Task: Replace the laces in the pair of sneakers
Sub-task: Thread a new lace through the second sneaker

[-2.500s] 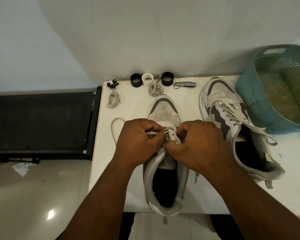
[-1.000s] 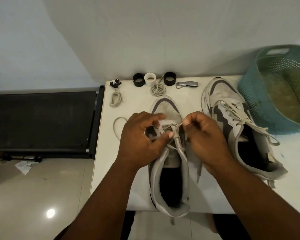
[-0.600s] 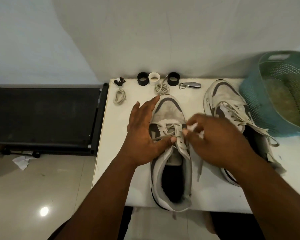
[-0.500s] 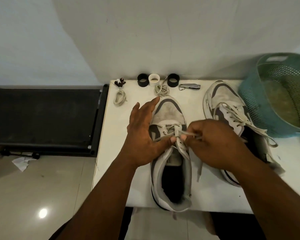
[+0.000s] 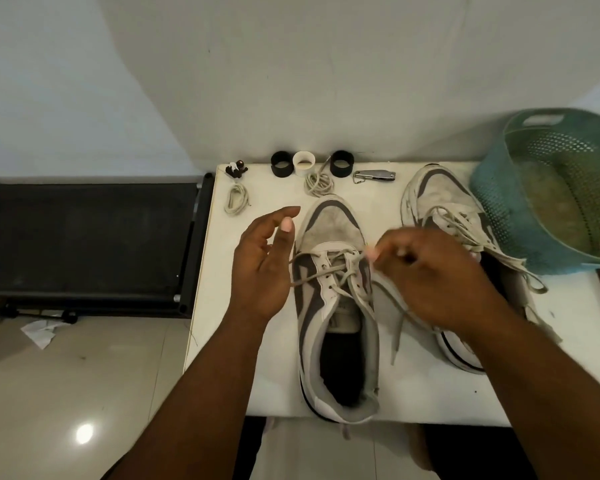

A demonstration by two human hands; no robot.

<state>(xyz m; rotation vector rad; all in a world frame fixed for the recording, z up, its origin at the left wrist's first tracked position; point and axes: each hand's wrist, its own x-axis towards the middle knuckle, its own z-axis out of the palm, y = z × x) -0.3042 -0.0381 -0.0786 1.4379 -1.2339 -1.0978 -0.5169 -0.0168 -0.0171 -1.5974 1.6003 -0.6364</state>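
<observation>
No readable brand or writing anywhere. Near sneaker (image 5: 336, 306) lies toe-away on white table (image 5: 413, 393), between the hands. Left hand (image 5: 262, 268) sits just beside its left side, fingers straight, holding nothing. Right hand (image 5: 433, 278), blurred, pinches the lace (image 5: 329, 268) over the right eyelets. Second sneaker (image 5: 444, 209) laced, partly behind right hand, next to teal basket (image 5: 520, 216).

place: home room | cues: tiled floor (image 5: 84, 375); treadmill (image 5: 84, 237); laundry basket (image 5: 499, 209); white table (image 5: 430, 393)
</observation>
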